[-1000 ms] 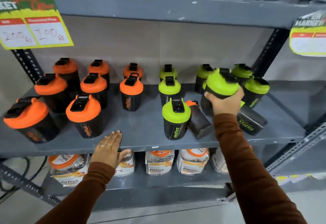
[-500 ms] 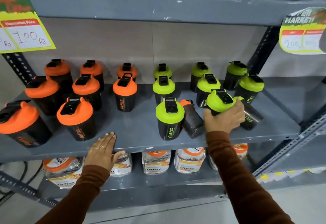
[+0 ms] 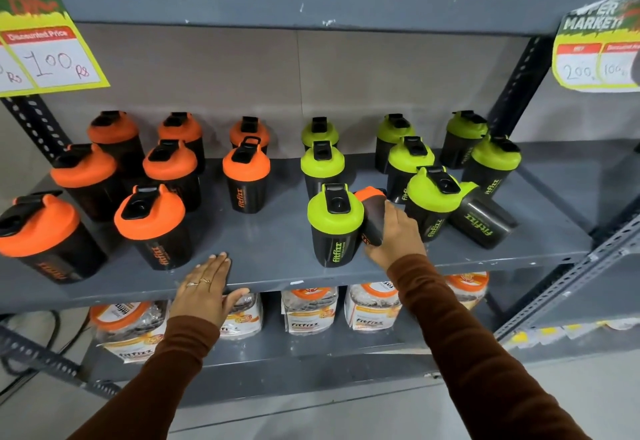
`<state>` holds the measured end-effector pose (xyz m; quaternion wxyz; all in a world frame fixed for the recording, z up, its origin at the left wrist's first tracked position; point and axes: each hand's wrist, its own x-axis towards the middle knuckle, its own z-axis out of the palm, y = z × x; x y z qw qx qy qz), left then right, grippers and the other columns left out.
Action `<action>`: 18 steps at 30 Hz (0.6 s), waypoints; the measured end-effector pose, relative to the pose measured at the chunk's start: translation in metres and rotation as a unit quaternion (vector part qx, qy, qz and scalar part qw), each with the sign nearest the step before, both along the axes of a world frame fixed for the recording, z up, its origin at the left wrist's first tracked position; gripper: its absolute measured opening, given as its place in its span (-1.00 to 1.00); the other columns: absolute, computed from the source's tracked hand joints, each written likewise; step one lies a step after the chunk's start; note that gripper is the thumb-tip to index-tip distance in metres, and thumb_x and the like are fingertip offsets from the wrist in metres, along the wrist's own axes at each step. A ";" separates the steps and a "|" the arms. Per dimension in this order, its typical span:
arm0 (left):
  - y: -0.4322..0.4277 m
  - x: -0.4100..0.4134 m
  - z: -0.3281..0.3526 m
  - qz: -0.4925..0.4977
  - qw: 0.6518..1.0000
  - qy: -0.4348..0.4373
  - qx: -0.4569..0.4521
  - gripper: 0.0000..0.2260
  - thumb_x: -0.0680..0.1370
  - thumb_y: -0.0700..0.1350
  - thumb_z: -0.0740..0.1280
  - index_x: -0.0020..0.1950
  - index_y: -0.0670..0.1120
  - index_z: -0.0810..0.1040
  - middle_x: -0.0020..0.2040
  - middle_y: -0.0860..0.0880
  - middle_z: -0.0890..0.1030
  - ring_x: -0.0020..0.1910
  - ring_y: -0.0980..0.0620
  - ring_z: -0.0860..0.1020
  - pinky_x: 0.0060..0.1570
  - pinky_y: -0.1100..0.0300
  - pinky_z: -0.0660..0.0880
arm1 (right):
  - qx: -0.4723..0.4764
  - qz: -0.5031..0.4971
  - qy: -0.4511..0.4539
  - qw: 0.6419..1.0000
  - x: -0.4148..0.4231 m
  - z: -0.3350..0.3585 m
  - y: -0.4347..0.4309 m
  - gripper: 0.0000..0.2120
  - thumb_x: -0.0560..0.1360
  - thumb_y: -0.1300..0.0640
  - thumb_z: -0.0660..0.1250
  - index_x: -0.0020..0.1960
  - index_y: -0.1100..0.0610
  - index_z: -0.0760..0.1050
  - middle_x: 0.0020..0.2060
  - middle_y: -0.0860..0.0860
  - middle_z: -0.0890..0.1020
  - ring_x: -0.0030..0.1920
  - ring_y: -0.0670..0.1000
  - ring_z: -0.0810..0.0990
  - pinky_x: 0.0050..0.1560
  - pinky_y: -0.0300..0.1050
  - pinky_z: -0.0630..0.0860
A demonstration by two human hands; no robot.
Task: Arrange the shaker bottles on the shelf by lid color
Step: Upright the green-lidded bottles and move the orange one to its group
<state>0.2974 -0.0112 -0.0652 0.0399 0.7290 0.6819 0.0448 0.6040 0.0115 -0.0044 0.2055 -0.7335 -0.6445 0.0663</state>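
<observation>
- The left hand (image 3: 204,289) is laid flat and empty on the front edge of the shelf (image 3: 277,249), much as it was a second ago.
- The right hand (image 3: 394,235) is now wrapped around the dark body of the tipped orange-lidded bottle (image 3: 372,217), which leans among the green group just right of the front green-lidded bottle (image 3: 334,224).
- A second ago a green-lidded bottle (image 3: 431,202) was held up in that hand; it has since been set down upright and let go, just right of the hand.
- One more green-lidded bottle (image 3: 481,217) is seen lying on its side at the right, touching the bottle just set down.
- Green lids are counted as nine: eight upright and one lying down.
- Orange lids are counted as nine: eight upright on the left part of the shelf, and the grasped one on the right.
- Along the back wall, three orange lids and three green lids are lined up.
- Two yellow price cards (image 3: 52,55) are seen hanging from the shelf above, one at each side.
</observation>
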 end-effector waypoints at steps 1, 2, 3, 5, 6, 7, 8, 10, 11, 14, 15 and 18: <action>0.000 0.000 -0.001 0.001 1.000 -0.002 0.001 -0.24 0.47 0.33 -0.16 0.14 -0.25 0.51 0.10 -0.24 0.61 0.06 -0.24 0.57 0.05 -0.16 0.46 | 0.020 -0.003 0.022 1.000 0.001 -0.002 -0.003 -0.17 0.33 0.15 0.45 0.43 0.31 0.06 0.38 0.27 0.30 0.33 0.28 0.29 0.38 0.07 0.22; 0.000 0.000 -0.001 0.000 1.000 -0.005 0.001 -0.24 0.46 0.33 -0.14 0.15 -0.25 0.51 0.11 -0.24 0.60 0.08 -0.24 0.57 0.06 -0.17 0.45 | 0.040 -0.011 0.047 0.998 0.001 -0.004 -0.005 -0.18 0.33 0.16 0.45 0.43 0.31 0.08 0.39 0.27 0.30 0.36 0.27 0.27 0.40 0.05 0.19; 0.000 0.000 -0.001 0.000 1.000 -0.007 0.003 -0.23 0.46 0.34 -0.16 0.15 -0.25 0.50 0.12 -0.24 0.59 0.08 -0.24 0.56 0.07 -0.17 0.45 | 0.059 -0.022 0.074 0.995 0.001 -0.004 -0.006 -0.17 0.33 0.16 0.46 0.43 0.30 0.08 0.39 0.26 0.29 0.38 0.25 0.26 0.42 0.03 0.17; 0.000 -0.001 -0.002 -0.002 1.000 -0.008 0.006 -0.20 0.47 0.34 -0.21 0.15 -0.25 0.51 0.12 -0.24 0.60 0.08 -0.24 0.56 0.08 -0.16 0.44 | 0.091 -0.040 0.129 0.987 0.002 -0.004 -0.007 -0.14 0.31 0.14 0.48 0.44 0.27 0.08 0.41 0.24 0.29 0.39 0.23 0.26 0.42 0.02 0.17; 0.000 -0.001 -0.002 -0.003 1.000 -0.008 0.007 -0.20 0.47 0.34 -0.22 0.15 -0.25 0.51 0.12 -0.24 0.60 0.08 -0.24 0.56 0.08 -0.16 0.44 | 0.107 -0.047 0.152 0.981 0.002 -0.001 -0.006 -0.13 0.30 0.13 0.49 0.45 0.25 0.09 0.41 0.22 0.29 0.39 0.22 0.27 0.43 0.03 0.19; 0.000 -0.001 -0.002 -0.003 1.000 -0.009 0.007 -0.20 0.47 0.34 -0.22 0.15 -0.25 0.51 0.12 -0.24 0.59 0.09 -0.24 0.56 0.08 -0.16 0.44 | 0.125 -0.052 0.171 0.976 0.002 0.003 -0.005 -0.13 0.29 0.12 0.51 0.44 0.24 0.11 0.40 0.22 0.31 0.38 0.22 0.29 0.43 0.06 0.22; 0.000 -0.001 -0.002 -0.004 1.000 -0.011 0.007 -0.19 0.46 0.34 -0.22 0.16 -0.25 0.50 0.13 -0.24 0.59 0.09 -0.24 0.56 0.08 -0.16 0.45 | 0.144 -0.054 0.186 0.970 0.003 0.008 -0.003 -0.13 0.27 0.12 0.52 0.43 0.23 0.13 0.38 0.21 0.34 0.36 0.22 0.31 0.40 0.09 0.26; 0.000 -0.001 -0.001 -0.004 1.000 -0.013 0.008 -0.19 0.46 0.34 -0.22 0.16 -0.25 0.50 0.13 -0.24 0.59 0.10 -0.24 0.55 0.08 -0.16 0.45 | 0.175 -0.053 0.198 0.963 0.003 0.021 -0.002 -0.14 0.25 0.12 0.53 0.42 0.24 0.16 0.35 0.22 0.38 0.34 0.21 0.35 0.37 0.12 0.30; 0.000 -0.001 -0.001 -0.004 1.000 -0.013 0.009 -0.19 0.46 0.34 -0.22 0.16 -0.26 0.50 0.13 -0.24 0.59 0.10 -0.24 0.55 0.08 -0.16 0.45 | 0.189 -0.050 0.199 0.960 0.002 0.028 -0.003 -0.14 0.25 0.13 0.53 0.42 0.24 0.17 0.34 0.22 0.38 0.33 0.21 0.35 0.37 0.11 0.31; 0.000 -0.001 -0.001 -0.008 1.000 -0.011 0.012 -0.20 0.47 0.33 -0.22 0.15 -0.26 0.50 0.12 -0.24 0.59 0.09 -0.23 0.56 0.09 -0.15 0.44 | 0.233 -0.048 0.225 0.945 -0.002 0.043 -0.005 -0.14 0.23 0.16 0.55 0.41 0.25 0.19 0.33 0.23 0.40 0.32 0.19 0.38 0.35 -0.01 0.31; 0.000 -0.002 -0.002 -0.009 1.000 -0.013 0.012 -0.20 0.47 0.33 -0.22 0.15 -0.26 0.50 0.13 -0.24 0.59 0.10 -0.23 0.56 0.10 -0.15 0.44 | 0.251 -0.060 0.242 0.935 -0.004 0.047 -0.007 -0.13 0.22 0.16 0.55 0.41 0.24 0.20 0.32 0.22 0.41 0.31 0.17 0.40 0.33 -0.08 0.31; 0.001 -0.003 -0.004 -0.008 1.000 -0.023 0.014 -0.19 0.46 0.35 -0.22 0.17 -0.25 0.49 0.16 -0.23 0.57 0.13 -0.22 0.54 0.14 -0.14 0.42 | 0.359 -0.083 0.345 0.863 -0.014 0.058 -0.015 -0.08 0.19 0.08 0.49 0.42 0.23 0.13 0.29 0.14 0.41 0.28 0.05 0.41 0.32 -0.14 0.35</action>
